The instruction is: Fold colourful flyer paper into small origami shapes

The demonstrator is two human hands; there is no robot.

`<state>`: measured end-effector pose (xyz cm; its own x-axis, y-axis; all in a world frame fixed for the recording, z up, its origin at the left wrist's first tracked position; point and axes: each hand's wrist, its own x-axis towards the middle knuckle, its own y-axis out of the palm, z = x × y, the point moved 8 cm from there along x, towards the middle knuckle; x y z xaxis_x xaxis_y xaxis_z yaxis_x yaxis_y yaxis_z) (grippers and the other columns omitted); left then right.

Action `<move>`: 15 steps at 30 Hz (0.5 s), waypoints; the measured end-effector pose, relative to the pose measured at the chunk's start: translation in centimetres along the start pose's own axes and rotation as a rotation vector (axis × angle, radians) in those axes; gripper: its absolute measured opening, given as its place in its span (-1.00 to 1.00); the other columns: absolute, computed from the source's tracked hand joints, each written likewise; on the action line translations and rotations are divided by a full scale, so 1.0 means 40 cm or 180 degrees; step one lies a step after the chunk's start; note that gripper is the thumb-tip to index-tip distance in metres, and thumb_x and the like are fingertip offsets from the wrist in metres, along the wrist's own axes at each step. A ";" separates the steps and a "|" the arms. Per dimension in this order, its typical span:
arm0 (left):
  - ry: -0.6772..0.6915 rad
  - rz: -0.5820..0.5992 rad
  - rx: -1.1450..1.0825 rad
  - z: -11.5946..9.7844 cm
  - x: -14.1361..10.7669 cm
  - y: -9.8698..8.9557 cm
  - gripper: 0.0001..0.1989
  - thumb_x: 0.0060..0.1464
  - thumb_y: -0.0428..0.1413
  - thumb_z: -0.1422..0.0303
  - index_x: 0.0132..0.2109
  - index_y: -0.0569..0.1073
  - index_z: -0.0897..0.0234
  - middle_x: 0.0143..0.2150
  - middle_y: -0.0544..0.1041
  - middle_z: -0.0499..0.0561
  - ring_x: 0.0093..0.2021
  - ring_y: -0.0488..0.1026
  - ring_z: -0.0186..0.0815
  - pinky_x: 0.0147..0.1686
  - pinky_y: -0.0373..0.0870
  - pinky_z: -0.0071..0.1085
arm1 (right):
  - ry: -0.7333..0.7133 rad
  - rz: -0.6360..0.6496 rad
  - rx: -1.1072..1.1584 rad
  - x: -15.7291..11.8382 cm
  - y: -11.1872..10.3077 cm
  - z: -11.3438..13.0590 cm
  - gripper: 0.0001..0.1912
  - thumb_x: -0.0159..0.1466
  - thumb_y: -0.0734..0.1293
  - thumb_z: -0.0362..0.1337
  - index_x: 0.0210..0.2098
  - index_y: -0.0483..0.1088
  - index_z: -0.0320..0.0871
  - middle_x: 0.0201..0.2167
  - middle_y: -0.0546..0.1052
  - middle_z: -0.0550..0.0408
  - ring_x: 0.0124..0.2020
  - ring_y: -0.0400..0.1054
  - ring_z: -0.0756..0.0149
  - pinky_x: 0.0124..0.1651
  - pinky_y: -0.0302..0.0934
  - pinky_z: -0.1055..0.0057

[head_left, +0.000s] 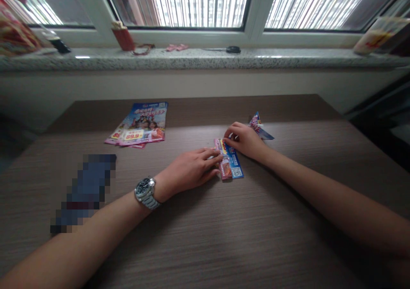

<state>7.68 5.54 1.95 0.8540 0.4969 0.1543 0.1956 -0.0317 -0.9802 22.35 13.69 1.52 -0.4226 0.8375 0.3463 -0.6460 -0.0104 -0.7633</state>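
A folded flyer, printed in pink and blue with a QR code at its near right corner, lies on the table in front of me. On its left part rest the outstretched fingers of my left hand, which wears a metal watch at the wrist. My right hand pinches the flyer's far edge between thumb and fingers. Just beyond the right hand is a pointed folded paper piece of similar print, partly hidden by the hand.
At the back left lies a stack of flyers. A pixelated dark blue oblong lies near my left forearm. Behind the wood-grain table, a stone windowsill bears a red container, small pink items and a dark-handled tool.
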 end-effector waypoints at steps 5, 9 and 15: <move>-0.0025 -0.0003 -0.0098 0.004 -0.001 -0.001 -0.56 0.42 -0.04 0.22 0.33 0.33 0.23 0.31 0.40 0.14 0.27 0.39 -0.10 0.26 0.38 -0.15 | -0.0441 0.0156 0.0085 -0.057 -0.004 0.056 -0.91 0.30 0.42 -0.32 -0.19 0.51 -0.14 -0.12 0.50 -0.04 -0.16 0.45 0.21 -0.08 0.40 0.24; 0.0056 0.0003 -0.0194 0.003 -0.003 -0.006 -0.55 0.40 0.00 0.21 0.34 0.32 0.21 0.33 0.39 0.16 0.28 0.39 -0.11 0.27 0.38 -0.13 | -0.0723 0.0220 -0.0073 -0.107 0.000 0.089 -0.83 0.35 0.39 -0.28 -0.08 0.55 -0.14 0.04 0.50 -0.17 0.03 0.46 0.08 0.07 0.39 0.10; 0.0231 0.0001 -0.0175 -0.001 -0.008 -0.012 -0.61 0.41 -0.01 0.22 0.29 0.39 0.16 0.35 0.37 0.15 0.30 0.39 -0.12 0.30 0.33 -0.13 | -0.0939 0.0238 -0.0340 -0.145 0.010 0.107 -0.77 0.42 0.32 -0.25 -0.02 0.57 -0.14 0.09 0.53 -0.18 0.11 0.43 0.03 0.13 0.38 0.03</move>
<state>7.35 5.35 2.40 0.8863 0.4329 0.1646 0.2198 -0.0803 -0.9722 21.82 6.47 1.55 -0.6426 0.6421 0.4182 -0.5424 0.0044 -0.8401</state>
